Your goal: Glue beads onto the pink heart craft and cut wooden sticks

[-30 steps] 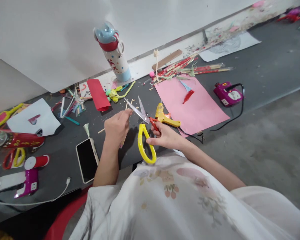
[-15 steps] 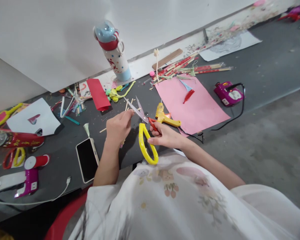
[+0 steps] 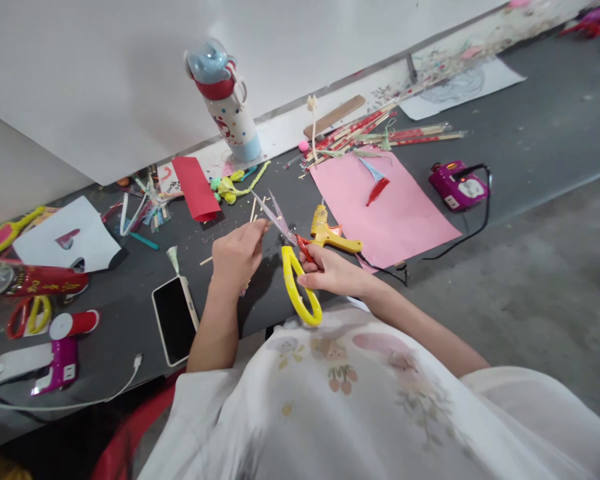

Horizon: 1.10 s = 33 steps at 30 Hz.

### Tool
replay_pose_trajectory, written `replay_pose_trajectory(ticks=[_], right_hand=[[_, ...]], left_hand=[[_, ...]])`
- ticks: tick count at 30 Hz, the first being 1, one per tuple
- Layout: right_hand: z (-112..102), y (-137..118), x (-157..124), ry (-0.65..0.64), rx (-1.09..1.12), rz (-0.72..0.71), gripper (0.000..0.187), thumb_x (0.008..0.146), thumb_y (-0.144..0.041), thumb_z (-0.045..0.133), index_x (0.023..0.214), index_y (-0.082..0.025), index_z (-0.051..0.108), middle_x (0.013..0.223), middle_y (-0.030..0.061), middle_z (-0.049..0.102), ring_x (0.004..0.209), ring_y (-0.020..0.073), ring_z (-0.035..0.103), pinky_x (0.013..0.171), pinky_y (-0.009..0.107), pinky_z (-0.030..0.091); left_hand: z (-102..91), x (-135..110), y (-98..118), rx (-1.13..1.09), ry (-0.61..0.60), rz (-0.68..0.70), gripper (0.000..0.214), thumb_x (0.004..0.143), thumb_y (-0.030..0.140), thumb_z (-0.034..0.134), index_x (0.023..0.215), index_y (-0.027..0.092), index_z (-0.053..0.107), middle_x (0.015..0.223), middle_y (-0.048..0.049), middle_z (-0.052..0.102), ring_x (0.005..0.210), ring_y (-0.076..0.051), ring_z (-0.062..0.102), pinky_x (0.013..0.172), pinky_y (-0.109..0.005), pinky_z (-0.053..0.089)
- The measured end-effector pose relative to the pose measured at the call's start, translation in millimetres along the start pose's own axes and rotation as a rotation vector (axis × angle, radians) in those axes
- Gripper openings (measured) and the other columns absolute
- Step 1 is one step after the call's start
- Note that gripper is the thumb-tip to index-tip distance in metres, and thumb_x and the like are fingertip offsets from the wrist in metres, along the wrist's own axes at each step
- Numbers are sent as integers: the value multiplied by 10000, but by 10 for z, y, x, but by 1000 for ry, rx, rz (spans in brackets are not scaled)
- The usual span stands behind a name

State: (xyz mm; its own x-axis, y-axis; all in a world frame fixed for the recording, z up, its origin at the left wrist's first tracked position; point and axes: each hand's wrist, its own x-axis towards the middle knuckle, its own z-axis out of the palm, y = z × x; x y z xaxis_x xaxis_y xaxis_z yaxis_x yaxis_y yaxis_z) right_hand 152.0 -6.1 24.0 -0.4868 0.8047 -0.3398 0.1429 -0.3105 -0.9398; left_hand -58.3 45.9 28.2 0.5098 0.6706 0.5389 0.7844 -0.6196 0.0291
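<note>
My right hand [image 3: 330, 270] grips a pair of scissors [image 3: 294, 265] with a large yellow loop and a red handle; the blades point up and left, nearly closed. My left hand [image 3: 237, 255] is pinched on a thin wooden stick [image 3: 254, 212] held right at the blades. Both hands hover over the dark table [image 3: 530, 140] near its front edge. A yellow glue gun [image 3: 330, 233] lies just behind my right hand.
A pink paper sheet [image 3: 395, 213] lies to the right, with a purple device [image 3: 457, 187] and its cable beyond. A phone [image 3: 173, 327] lies left of my left arm. A water bottle [image 3: 225, 100], red paper [image 3: 196, 190], sticks [image 3: 380, 130] and another pair of scissors [image 3: 27, 315] clutter the table.
The scissor blades have closed from wide apart to nearly together at the stick. The yellow loop has swung slightly right. My left hand has barely moved.
</note>
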Motion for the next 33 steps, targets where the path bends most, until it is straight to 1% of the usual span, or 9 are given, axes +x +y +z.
replay_pose_trajectory(ticks=[4,7,14,19,24,27,30,32,33], right_hand=[[1,10,1,1,-2,-25,371,711,-422,651,835,-217,367,674,-85,309,619,86,281,567,255,269],[1,13,2,19,-27,-36,364,713,-419,653,828,-215,374,686,-79,319,626,87,297,575,255,287],[7,20,12,42,-29,-24,397,705,-447,677,816,-216,373,703,-74,334,627,87,313,568,257,297],[6,50,20,50,-20,-32,413,710,-458,696,824,-216,383,697,-77,331,615,84,316,560,254,298],[17,89,42,52,-5,-52,411,722,-454,702,809,-221,374,692,-76,334,617,86,320,552,249,301],[23,90,37,43,24,-66,395,735,-446,688,809,-219,372,687,-80,331,614,82,316,548,243,297],[32,65,25,34,46,-10,411,723,-477,681,817,-214,380,675,-84,352,603,79,321,541,243,287],[48,44,28,49,49,21,416,707,-496,672,815,-207,393,678,-79,381,607,80,338,548,244,294],[60,37,38,59,51,24,409,701,-497,664,812,-203,403,680,-75,395,612,81,348,553,242,301]], left_hand=[[4,0,-12,13,24,17,259,920,174,439,1062,161,655,907,-73,758,757,-153,707,619,-240,459],[4,0,-13,4,14,14,262,922,169,442,1075,162,653,899,-67,757,773,-153,710,626,-239,458],[7,-9,-10,-22,-23,-46,266,946,227,451,1094,173,665,907,-70,751,788,-151,696,623,-243,429],[-6,5,-4,64,-10,-5,281,958,236,434,1095,173,671,756,-50,712,682,-147,658,569,-267,367],[-7,13,-2,82,-16,-2,287,964,248,427,1097,182,672,724,-48,698,665,-140,640,559,-277,347],[9,9,-10,56,-18,-5,289,964,245,426,1099,174,672,750,-52,707,681,-145,645,572,-278,360],[34,9,-20,27,-42,-26,284,961,258,433,1088,184,676,799,-57,722,706,-158,649,596,-286,377],[44,12,-13,12,-36,-44,274,954,272,447,1073,194,681,831,-69,724,757,-178,650,660,-303,403],[43,12,-1,9,-8,-60,272,949,277,455,1081,195,678,872,-81,725,819,-194,652,723,-321,420]])
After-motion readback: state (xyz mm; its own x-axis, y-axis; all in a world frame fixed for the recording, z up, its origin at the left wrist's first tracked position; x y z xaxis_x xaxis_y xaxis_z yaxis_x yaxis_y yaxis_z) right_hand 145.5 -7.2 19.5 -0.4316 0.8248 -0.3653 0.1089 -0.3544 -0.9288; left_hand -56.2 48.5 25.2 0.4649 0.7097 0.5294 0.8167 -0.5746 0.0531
